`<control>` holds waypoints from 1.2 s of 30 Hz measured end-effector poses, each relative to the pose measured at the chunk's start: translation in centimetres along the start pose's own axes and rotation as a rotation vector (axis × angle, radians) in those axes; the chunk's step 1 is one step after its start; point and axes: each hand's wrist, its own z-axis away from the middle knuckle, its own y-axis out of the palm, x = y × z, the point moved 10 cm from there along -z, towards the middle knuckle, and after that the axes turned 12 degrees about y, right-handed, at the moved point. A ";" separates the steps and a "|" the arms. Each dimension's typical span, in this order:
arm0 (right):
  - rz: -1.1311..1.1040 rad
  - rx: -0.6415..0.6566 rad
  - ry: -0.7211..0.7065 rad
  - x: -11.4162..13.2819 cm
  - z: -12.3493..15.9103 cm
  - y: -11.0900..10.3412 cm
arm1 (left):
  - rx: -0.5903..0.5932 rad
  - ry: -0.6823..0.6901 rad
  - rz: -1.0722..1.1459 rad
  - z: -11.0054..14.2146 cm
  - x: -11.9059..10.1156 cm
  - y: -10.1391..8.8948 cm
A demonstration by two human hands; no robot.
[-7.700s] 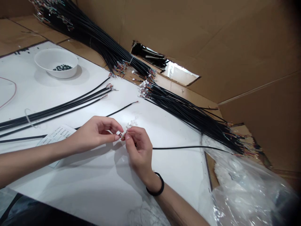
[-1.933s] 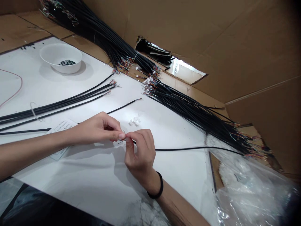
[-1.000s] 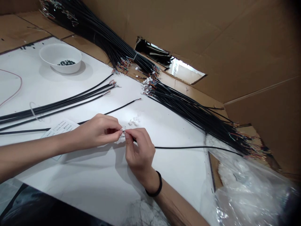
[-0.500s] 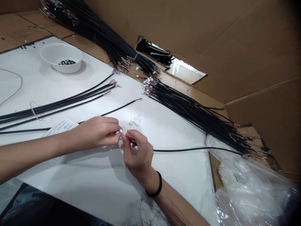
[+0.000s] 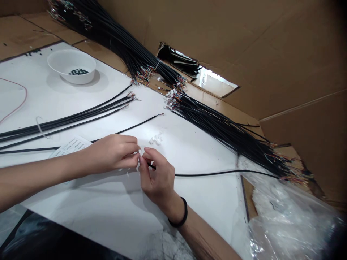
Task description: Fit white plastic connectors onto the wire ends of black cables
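My left hand [image 5: 114, 156] pinches a small white connector [image 5: 139, 152] at its fingertips. My right hand [image 5: 156, 176], with a black band on the wrist, pinches the thin wire ends of a black cable [image 5: 217, 173] right against that connector. The cable runs off to the right across the white sheet [image 5: 189, 151]. A few loose white connectors [image 5: 156, 138] lie just beyond my fingers.
A white bowl [image 5: 71, 66] with small dark parts stands at the back left. Loose black cables [image 5: 67, 121] lie on the left, a big bundle [image 5: 217, 126] runs along the cardboard wall, and a clear plastic bag [image 5: 284, 216] sits at the right. A printed slip [image 5: 70, 146] lies under my left wrist.
Both hands stay pinched together at the connector; my right hand's fingers have shifted slightly lower and its thumb has re-gripped the wire ends. The view has barely moved.
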 end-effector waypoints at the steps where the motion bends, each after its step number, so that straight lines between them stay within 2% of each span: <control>1: -0.006 0.018 0.004 0.0 0.0 0.1 | -0.002 0.002 0.002 0.0 0.0 0.0; 5: -0.037 0.071 0.006 0.1 0.2 0.5 | 0.002 -0.008 0.009 0.1 0.1 0.1; 15: -0.020 0.083 -0.010 0.5 0.1 0.4 | 0.008 -0.005 0.031 0.2 0.0 0.3; 25: -0.006 0.078 -0.028 0.6 0.1 0.4 | -0.065 -0.007 0.033 0.4 0.1 0.3; 30: 0.005 0.076 -0.028 0.4 0.2 0.5 | -0.057 -0.020 0.011 0.6 0.2 0.4; 36: 0.035 0.016 -0.019 0.3 0.2 0.2 | -0.083 -0.021 -0.035 0.6 0.2 0.3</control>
